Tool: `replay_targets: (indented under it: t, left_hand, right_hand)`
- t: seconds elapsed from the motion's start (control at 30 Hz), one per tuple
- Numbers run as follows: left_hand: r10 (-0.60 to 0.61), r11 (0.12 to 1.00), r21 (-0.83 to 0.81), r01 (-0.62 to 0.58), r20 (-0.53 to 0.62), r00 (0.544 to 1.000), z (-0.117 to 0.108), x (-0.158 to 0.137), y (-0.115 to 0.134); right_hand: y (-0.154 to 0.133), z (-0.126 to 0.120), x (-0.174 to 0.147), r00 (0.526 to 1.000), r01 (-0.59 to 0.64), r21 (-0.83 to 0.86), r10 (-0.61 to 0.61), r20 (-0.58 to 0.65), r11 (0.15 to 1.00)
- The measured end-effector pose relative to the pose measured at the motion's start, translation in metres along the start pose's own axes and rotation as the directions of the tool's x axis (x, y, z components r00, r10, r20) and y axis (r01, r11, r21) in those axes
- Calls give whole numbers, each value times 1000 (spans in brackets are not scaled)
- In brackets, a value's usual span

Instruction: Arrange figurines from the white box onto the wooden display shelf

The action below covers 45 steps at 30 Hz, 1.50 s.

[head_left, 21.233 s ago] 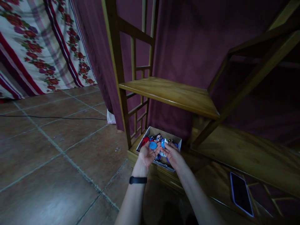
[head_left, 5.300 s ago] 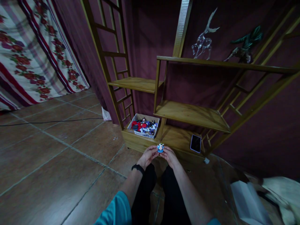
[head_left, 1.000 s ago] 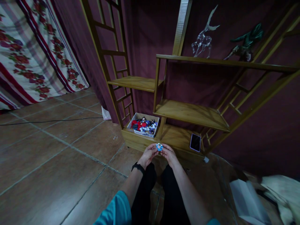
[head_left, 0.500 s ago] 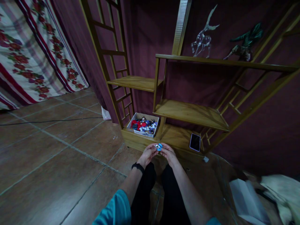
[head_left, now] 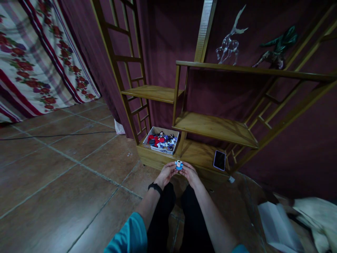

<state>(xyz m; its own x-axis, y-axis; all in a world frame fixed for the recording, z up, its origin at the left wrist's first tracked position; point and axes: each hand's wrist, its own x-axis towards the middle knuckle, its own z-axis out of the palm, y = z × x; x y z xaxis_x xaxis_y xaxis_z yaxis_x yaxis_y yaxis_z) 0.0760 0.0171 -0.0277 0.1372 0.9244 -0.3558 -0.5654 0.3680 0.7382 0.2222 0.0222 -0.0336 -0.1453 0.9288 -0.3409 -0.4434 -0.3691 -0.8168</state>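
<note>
Two hands, the left hand and the right hand, share one small blue figurine; one black wristband circles the left wrist. From the hands, one box sits at eleven o'clock, its many small figures too crowded to count. One phone lies at three o'clock, one clear deer stands at one, and one green ornament between one and two. One floral cloth hangs at ten; one cable runs at nine.
</note>
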Motion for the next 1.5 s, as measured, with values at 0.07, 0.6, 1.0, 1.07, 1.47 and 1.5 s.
replay_targets:
  t: [0.07, 0.6, 1.0, 1.07, 1.47, 1.5]
  left_hand:
    - [3, 1000, -9, -3, 4, 1000, 1, -1, 1]
    - [31, 999, -26, -29, 77, 997, -3, 4, -5]
    - [126, 989, 53, -137, 181, 975, 3, -2, -6]
    - [143, 985, 71, -159, 189, 971, 3, -2, -7]
    - [202, 963, 155, -220, 125, 971, 6, -1, -9]
    - [202, 961, 169, -219, 111, 973, 6, -1, -9]
  right_hand:
    - [0, 0, 0, 1000, 1, 16, -1, 5, 1000]
    - [-1, 1, -1, 1000, -14, 102, 12, 20, 995]
    - [1, 0, 2, 1000, -17, 92, 15, 26, 996]
    - [2, -1, 2, 1000, -10, 87, 8, 25, 996]
    - [5, -1, 3, 1000, 14, 89, -15, 10, 996]
    - [5, -1, 3, 1000, 11, 88, -12, 16, 996]
